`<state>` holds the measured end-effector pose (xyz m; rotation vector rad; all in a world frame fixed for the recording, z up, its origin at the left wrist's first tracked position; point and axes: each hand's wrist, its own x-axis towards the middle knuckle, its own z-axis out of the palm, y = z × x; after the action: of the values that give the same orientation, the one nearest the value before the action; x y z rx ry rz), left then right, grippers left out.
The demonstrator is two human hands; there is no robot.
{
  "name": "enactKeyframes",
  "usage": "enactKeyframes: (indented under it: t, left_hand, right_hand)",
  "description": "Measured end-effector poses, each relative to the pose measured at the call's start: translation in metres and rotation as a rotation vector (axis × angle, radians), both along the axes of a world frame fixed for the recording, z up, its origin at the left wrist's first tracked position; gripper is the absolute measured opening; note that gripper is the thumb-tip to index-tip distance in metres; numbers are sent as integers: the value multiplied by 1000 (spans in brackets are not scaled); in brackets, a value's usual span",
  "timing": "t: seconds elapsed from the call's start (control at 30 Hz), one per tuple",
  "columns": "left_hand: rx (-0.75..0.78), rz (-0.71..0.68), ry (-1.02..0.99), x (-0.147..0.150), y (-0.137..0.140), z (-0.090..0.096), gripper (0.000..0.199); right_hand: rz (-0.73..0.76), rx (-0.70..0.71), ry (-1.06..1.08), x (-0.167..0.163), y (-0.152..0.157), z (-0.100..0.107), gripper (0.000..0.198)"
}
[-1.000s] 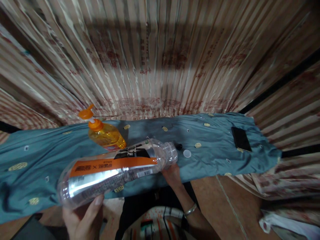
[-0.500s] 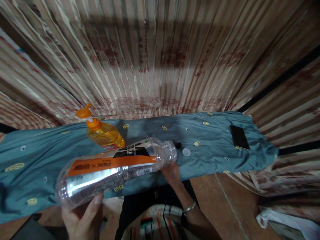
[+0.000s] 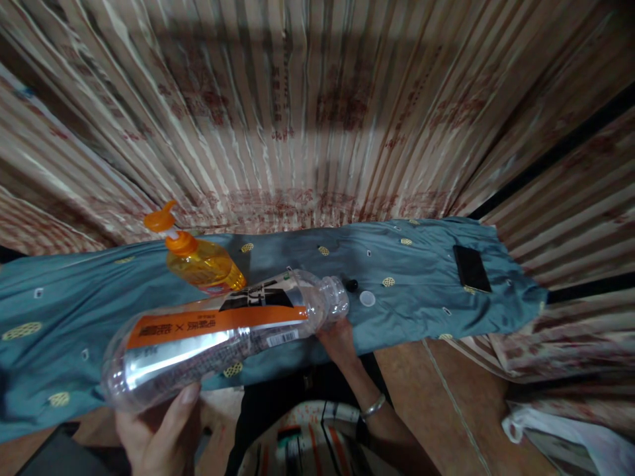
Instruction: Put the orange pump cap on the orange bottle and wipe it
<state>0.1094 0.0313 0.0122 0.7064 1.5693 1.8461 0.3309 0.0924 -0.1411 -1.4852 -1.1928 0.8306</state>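
Note:
A large clear plastic bottle [image 3: 218, 327] with an orange, black and silver label lies slanted across my view, its capless mouth pointing right. Its inside looks empty. My left hand [image 3: 161, 430] grips the base end, thumb on the near side. At the neck is my right hand [image 3: 337, 340], closed against the underside; its fingers are mostly hidden behind the bottle. Just past the mouth, a small round black object [image 3: 352, 285] and a whitish translucent disc [image 3: 368, 299], like a cap, rest on the cloth. Behind the bottle stands an orange pump bottle [image 3: 203, 263] of yellow liquid.
A teal cloth [image 3: 297, 244] with pineapple prints covers the narrow table. A black phone-like slab [image 3: 472, 268] lies toward its right end. Patterned curtains [image 3: 317, 132] hang close behind and at the sides. A white plastic bag [image 3: 550, 426] is at the lower right.
The whole view has shifted slightly, so things appear a little further left. Both hands keep their places on the bottle.

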Motion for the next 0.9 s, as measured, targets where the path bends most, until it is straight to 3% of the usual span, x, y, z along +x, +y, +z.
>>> enactKeyframes:
  t: [0.4, 0.53, 0.77, 0.9]
  left_hand:
    - [-42, 17, 29, -2, -3, -2, 73]
    - [-41, 43, 22, -5, -1, -7, 72]
    - [-78, 39, 15, 13, -4, 15, 68]
    - [-97, 12, 21, 10, -3, 15, 73]
  right_hand:
    - [-4, 49, 3, -2, 0, 4, 34]
    - [-12, 48, -6, -2, 0, 5, 40]
    - [-18, 20, -32, -1, 0, 1, 40]
    - [-19, 31, -42, -1, 0, -1, 40]
